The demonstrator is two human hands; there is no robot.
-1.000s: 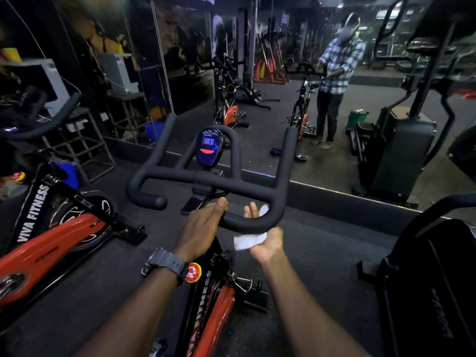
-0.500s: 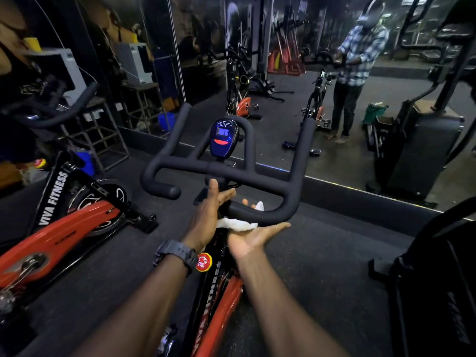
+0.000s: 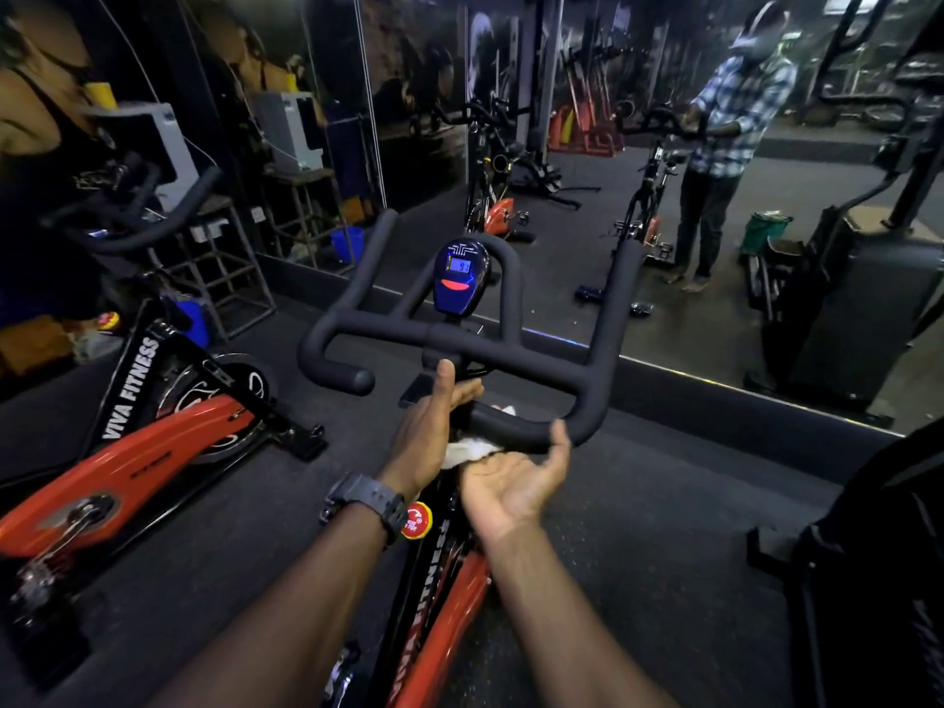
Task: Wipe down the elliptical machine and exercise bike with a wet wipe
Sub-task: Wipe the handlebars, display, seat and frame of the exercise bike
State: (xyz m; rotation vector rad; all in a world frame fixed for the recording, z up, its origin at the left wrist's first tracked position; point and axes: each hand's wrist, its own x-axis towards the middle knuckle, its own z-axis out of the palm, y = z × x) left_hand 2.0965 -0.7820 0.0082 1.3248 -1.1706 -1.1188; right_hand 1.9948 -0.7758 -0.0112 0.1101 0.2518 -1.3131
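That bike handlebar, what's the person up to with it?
A person is wiping down an exercise bike in a gym. A white wet wipe sits under the near end of the black handlebar, between the two hands. The right hand is palm up beneath the bar, fingers curving up around it. The left hand, with a wristwatch, is held edge-on beside the wipe, fingers straight. The bike's small blue console is lit.
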